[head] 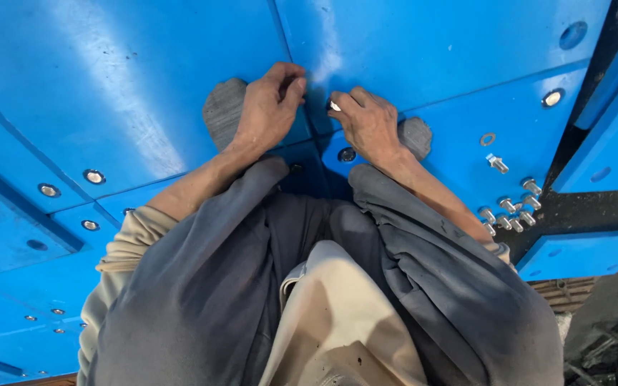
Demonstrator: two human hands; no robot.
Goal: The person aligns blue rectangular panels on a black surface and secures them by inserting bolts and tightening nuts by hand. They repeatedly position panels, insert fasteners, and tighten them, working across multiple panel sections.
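Bolt point(334, 106) pinched in right hand point(370, 121); left hand point(266, 111) curled on blue panel point(144, 86).

I see smooth, faintly glossy blue plastic panels point(144, 86), shiny loose metal bolts point(511, 207), a bright metal washer point(488, 139) and matt, dusty grey cloth trousers point(202, 300).

Head view, person's own body only. Trousers point(202, 300): dark grey cloth, dusty, pale scuff patches over both knees & thighs — creased at the bends. Shirt point(337, 322): beige/cream, light fabric, hem hanging between the legs w/ a few small dark specks low down. Sleeves point(126, 243): same beige, pushed up to approx. the elbows, bunched in folds. Forearms bare below. Left hand point(266, 107), right hand point(370, 121) — bare, no gloves, no rings or watch visible.
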